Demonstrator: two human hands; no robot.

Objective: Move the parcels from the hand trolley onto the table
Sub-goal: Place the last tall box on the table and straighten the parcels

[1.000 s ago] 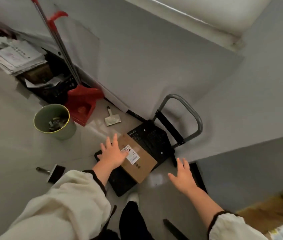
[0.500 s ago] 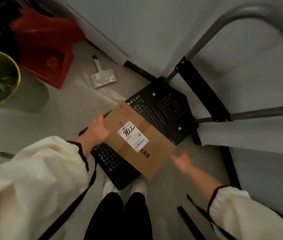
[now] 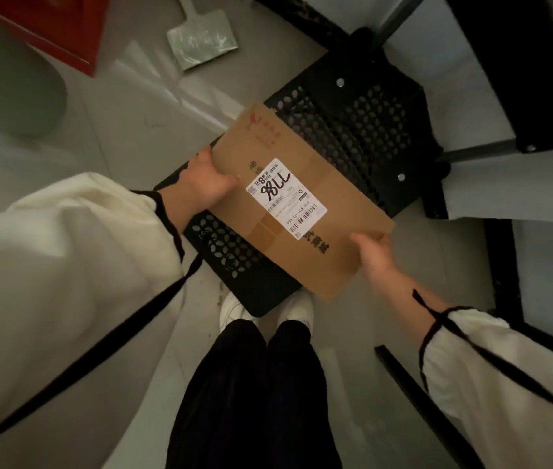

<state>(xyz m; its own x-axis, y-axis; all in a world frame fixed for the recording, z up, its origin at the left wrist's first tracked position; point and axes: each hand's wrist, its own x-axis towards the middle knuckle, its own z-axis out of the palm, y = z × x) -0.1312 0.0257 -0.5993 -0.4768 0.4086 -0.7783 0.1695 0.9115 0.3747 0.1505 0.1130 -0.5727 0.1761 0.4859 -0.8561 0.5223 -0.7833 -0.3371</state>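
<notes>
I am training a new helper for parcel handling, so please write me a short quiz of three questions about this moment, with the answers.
1. True or false: the left hand and the right hand both grip the cardboard parcel, at opposite edges.
2. What lies directly under the parcel? A) the black perforated trolley platform B) a wooden table C) a green bin
3. Fill in: the shipping label on the parcel's top face is ____ in colour.
Key: 1 true; 2 A; 3 white.
</notes>
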